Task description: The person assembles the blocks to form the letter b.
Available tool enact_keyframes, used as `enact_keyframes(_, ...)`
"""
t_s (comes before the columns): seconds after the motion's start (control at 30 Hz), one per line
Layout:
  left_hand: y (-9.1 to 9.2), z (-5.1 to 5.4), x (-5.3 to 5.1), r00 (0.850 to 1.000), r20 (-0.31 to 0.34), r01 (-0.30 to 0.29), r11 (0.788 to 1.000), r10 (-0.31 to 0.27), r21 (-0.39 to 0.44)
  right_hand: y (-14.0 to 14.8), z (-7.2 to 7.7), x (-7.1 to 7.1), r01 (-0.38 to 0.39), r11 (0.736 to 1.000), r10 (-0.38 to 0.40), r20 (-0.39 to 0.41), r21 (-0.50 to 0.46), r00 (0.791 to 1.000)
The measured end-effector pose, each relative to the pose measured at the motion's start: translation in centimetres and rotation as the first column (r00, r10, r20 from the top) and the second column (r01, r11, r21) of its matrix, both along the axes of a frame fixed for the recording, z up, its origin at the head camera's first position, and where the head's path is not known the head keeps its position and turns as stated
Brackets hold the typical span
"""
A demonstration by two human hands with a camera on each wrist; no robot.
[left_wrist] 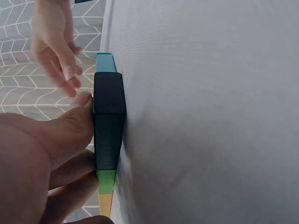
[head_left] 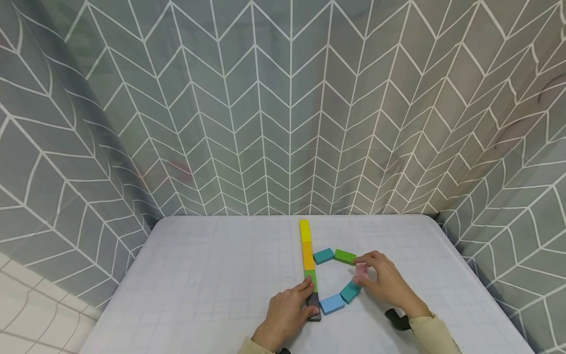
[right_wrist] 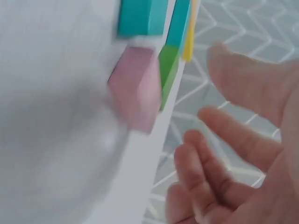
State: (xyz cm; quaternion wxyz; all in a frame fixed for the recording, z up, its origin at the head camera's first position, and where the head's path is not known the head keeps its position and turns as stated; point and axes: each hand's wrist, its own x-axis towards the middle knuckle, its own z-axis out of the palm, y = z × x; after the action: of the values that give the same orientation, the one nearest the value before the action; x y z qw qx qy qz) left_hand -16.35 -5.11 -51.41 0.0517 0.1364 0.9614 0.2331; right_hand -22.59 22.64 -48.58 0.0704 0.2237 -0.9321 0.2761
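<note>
A straight row of blocks runs away from me: black (head_left: 313,299), green (head_left: 310,273), orange (head_left: 307,255) and yellow (head_left: 304,231). My left hand (head_left: 286,309) rests on its near part, thumb on the black block and fingertips by the green one. An arc of blocks bulges to the right of the row: light blue (head_left: 332,304), teal (head_left: 351,291), pink (head_left: 361,270), bright green (head_left: 345,256) and blue-teal (head_left: 324,255). Around the pink block is my right hand (head_left: 384,280); the right wrist view shows a gap between its spread fingers and the pink block (right_wrist: 135,88).
A white table (head_left: 212,275) with a faint grid carries the blocks. Patterned grey curtains (head_left: 274,108) hang behind it and at both sides. A black wrist strap piece (head_left: 398,319) is by the right sleeve (head_left: 433,334).
</note>
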Motion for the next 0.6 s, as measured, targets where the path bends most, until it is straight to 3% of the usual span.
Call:
enact_keyframes(0.1, -0.1, 0.0, 0.0, 1.000, 0.008, -0.002, 1.000, 0.002, 0.004, 1.3, -0.5, -0.9, 0.062, 0.998, -0.062, 0.018, -0.019, 0.998)
enact_keyframes(0.27, -0.1, -0.1, 0.0, 1.000, 0.020, -0.002, 1.000, 0.002, 0.017, 2.1, -1.7, -1.4, 0.091, 0.996, -0.087, 0.137, -0.025, 0.987)
enact_keyframes(0.6, -0.1, -0.1, -0.2, 1.000, 0.018, 0.003, 1.000, -0.003, 0.018, 1.7, -2.1, -1.6, 0.143, 0.990, -0.140, 0.195, -0.006, 0.971)
